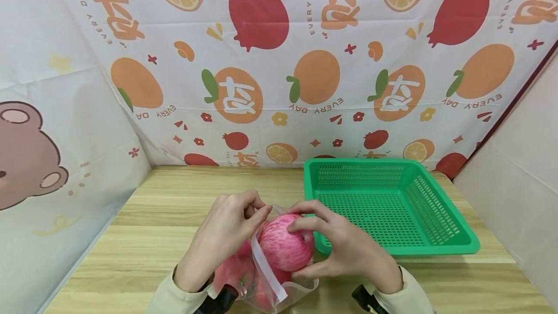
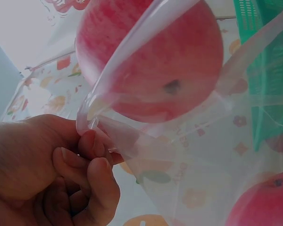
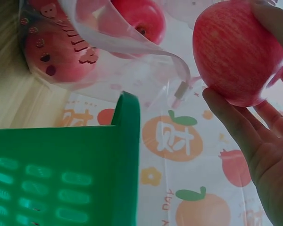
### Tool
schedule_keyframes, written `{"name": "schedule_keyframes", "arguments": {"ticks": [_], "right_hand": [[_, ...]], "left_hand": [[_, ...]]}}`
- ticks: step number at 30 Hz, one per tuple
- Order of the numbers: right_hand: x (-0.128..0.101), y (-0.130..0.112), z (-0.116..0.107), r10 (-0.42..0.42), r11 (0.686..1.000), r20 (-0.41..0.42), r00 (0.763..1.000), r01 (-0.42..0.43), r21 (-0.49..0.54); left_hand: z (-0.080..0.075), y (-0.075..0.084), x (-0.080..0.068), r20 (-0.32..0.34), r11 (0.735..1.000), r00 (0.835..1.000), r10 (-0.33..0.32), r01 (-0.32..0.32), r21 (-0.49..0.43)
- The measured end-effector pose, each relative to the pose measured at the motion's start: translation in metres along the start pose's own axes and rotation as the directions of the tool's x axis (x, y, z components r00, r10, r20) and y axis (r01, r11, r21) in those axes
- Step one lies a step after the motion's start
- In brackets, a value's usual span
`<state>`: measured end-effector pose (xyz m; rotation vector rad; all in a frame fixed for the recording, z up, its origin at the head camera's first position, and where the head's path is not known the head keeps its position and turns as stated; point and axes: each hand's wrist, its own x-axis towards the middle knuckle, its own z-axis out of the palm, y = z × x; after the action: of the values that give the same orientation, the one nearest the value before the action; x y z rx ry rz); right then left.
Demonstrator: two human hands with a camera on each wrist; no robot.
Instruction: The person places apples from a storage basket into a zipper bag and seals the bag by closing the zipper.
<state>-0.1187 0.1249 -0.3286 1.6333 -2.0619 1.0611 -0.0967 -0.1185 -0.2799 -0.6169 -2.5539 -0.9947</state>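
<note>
Left hand (image 1: 224, 236): its grip pinches the white-edged rim of a clear plastic zip bag (image 1: 270, 275) between thumb and curled fingers (image 2: 92, 176), holding the mouth of the bag up beside the fruit.
Right hand (image 1: 344, 246): its grip is wrapped round a round pink-red streaked apple (image 1: 285, 246), index finger over the top, thumb under the lower side.
Held apple: sits at the mouth of the bag, between the two grips, touching the bag rim; in the left wrist view the rim strip crosses its face.
Bag contents: more red apples (image 1: 233, 270) lie inside the bag, below and behind the left grip, seen through the plastic; the right wrist view shows two (image 3: 139, 16) within the film.
Bag position: rests on the light wooden worktop (image 1: 144, 236) directly under both grips, close to the person's sleeves.
Basket: a green perforated plastic basket (image 1: 436, 251) stands on the worktop just right of the right grip, its near left corner close to the knuckles; whether they touch cannot be told.
Backdrop: a white sheet printed with oranges and red fruit (image 1: 279, 62) hangs beyond the grips; a bear-print panel (image 1: 39, 159) stands left of the left grip.
</note>
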Motion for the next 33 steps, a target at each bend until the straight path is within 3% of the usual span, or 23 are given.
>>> {"name": "schedule_keyframes", "arguments": {"ticks": [11, 24, 33], "right_hand": [[-0.002, 0.000, 0.008, 0.052, 0.998, 0.017, 0.999, -0.051, -0.026], [0.000, 0.003, 0.015, 0.015, 0.994, 0.012, 1.000, -0.014, -0.109], [0.000, 0.006, 0.020, -0.029, 0.971, 0.004, 1.000, 0.029, -0.237]], "left_hand": [[0.001, 0.000, 0.000, -0.005, 1.000, 1.000, 0.010, -0.010, 0.004], [0.000, 0.000, 0.001, -0.007, 1.000, 1.000, 0.013, -0.013, 0.012], [0.000, 0.000, 0.000, -0.007, 1.000, 1.000, 0.016, -0.016, 0.027]]}}
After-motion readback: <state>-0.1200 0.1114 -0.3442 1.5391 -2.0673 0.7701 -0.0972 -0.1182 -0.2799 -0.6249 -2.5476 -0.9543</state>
